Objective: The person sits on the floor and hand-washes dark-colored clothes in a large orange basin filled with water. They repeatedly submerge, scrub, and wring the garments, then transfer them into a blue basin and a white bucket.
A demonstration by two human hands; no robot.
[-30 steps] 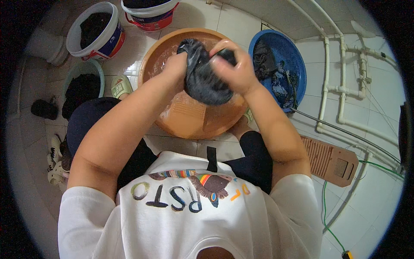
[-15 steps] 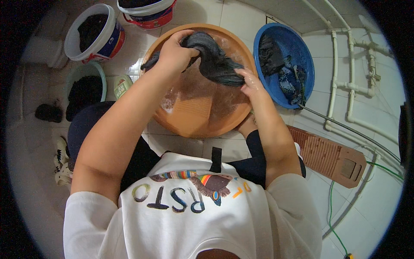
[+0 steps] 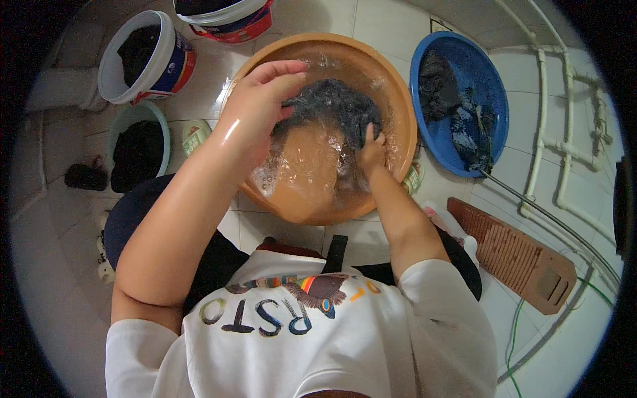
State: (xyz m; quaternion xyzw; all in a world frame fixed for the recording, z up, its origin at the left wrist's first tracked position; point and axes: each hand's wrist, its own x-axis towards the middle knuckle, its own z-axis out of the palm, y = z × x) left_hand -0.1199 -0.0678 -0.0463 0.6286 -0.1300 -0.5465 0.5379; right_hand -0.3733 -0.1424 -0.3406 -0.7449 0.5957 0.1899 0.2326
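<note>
A dark grey cloth garment (image 3: pixel 338 103) lies bunched in the water of a round orange basin (image 3: pixel 302 211). Its exact kind cannot be made out. My left hand (image 3: pixel 262 103) is raised over the basin's left side, wet, its fingers apart and nothing held in them. At the garment's right end, my right hand (image 3: pixel 373 154) reaches down with its fingers closed on the dark fabric, partly hidden by the cloth and water. Ripples and bubbles cover the water. Through it the basin's ridged bottom shows faintly.
To the right stands a blue basin (image 3: pixel 417 99) of dark clothes, with a brown washboard (image 3: pixel 511 255) below it. White pipes (image 3: pixel 541 99) run along the wall. On the left are a white bucket (image 3: pixel 159 73), another bucket (image 3: pixel 232 26) and a pale green tub (image 3: pixel 162 126), holding dark cloth.
The garment, held stretched above the basin between both hands, has gone down into the water, which now splashes. My left hand has let go; my right hand has moved lower with the cloth.
</note>
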